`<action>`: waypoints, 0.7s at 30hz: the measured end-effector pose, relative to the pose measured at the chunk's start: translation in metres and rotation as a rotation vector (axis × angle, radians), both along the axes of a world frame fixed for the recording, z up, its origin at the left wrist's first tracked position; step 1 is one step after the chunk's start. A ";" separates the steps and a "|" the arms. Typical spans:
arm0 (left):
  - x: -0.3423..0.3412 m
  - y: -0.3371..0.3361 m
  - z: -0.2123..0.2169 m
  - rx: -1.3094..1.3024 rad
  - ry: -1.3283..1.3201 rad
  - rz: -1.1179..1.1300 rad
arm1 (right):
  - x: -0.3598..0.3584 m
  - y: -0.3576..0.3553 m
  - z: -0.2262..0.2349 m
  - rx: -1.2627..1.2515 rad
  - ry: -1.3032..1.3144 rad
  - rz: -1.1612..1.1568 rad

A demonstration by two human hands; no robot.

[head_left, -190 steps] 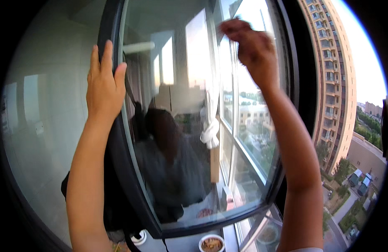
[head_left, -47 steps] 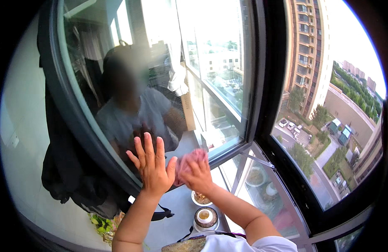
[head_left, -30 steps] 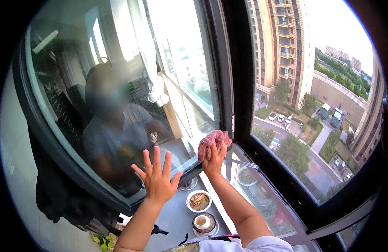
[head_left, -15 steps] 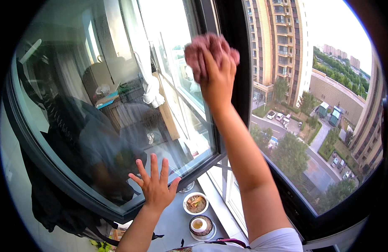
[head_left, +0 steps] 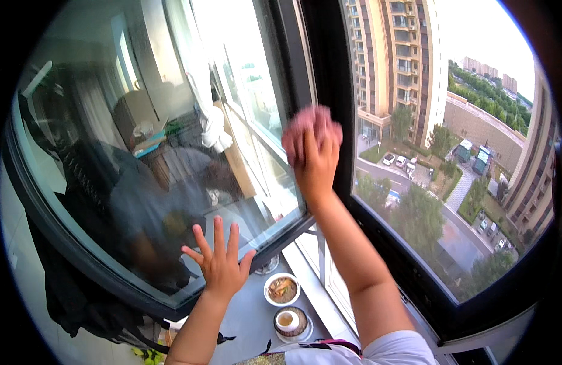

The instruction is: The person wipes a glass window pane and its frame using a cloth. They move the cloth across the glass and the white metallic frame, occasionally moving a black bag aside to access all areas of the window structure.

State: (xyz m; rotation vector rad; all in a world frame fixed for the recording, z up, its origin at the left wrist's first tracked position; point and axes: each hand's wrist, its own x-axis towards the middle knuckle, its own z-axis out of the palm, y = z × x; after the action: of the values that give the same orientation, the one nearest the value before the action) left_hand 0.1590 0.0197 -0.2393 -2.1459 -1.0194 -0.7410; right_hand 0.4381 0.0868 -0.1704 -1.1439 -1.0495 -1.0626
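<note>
Nearest to us, our left hand (head_left: pixel 219 271) is just as it was half a second ago: it grips nothing, its fingers spread at the lower edge of the tilted window sash's glass pane (head_left: pixel 190 234). We cannot tell how firmly it presses, though it seems to serve as a brace.

Ahead and to its right, our right hand (head_left: pixel 317 173) grasps a bunched pink cloth (head_left: pixel 308 125), its fingers sunk into the folds. This is what has changed: a second ago the cloth was down at the sash's lower corner, half a second ago it was high on the upright, and now it sits partway back down. It is slightly blurred and lies over the dark sash frame (head_left: pixel 293 67), apparently touching it. We take this to mean that the wiping bears on the frame's upright rather than the middle of the pane.

Below our hands, a white bowl of food (head_left: pixel 282 289) and a small white cup (head_left: pixel 287 320) rest on a grey surface (head_left: pixel 244 322), unmoved. Far beyond our right hand, outside, stand a tan high-rise (head_left: pixel 399 67) and a row of trees (head_left: pixel 494 97).
</note>
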 end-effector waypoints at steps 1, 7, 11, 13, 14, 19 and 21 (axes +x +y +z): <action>0.002 0.003 -0.001 -0.005 0.004 0.003 | 0.002 -0.001 0.026 -0.003 -0.022 0.001; -0.004 -0.004 -0.003 -0.063 0.021 -0.044 | -0.019 -0.010 -0.002 -0.046 -0.010 -0.045; -0.023 -0.011 -0.021 -0.181 0.047 -0.048 | -0.036 -0.023 -0.118 -0.248 0.058 -0.005; -0.025 -0.017 -0.026 -0.231 0.052 -0.058 | -0.036 -0.034 -0.162 -0.397 0.091 -0.091; -0.025 -0.020 -0.027 -0.251 0.051 -0.064 | -0.035 -0.043 -0.174 -0.472 0.088 -0.161; -0.023 -0.031 -0.035 -0.337 0.008 -0.090 | -0.036 -0.071 -0.178 -0.727 0.094 -0.239; -0.023 -0.035 -0.036 -0.357 -0.007 -0.098 | -0.032 -0.077 -0.151 -0.801 0.152 -0.184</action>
State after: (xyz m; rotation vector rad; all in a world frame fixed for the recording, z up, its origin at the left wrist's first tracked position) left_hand 0.1357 -0.0150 -0.2752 -2.5145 -1.1245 -0.6498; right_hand 0.4065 0.0093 -0.3214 -1.9579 -1.3065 -0.6716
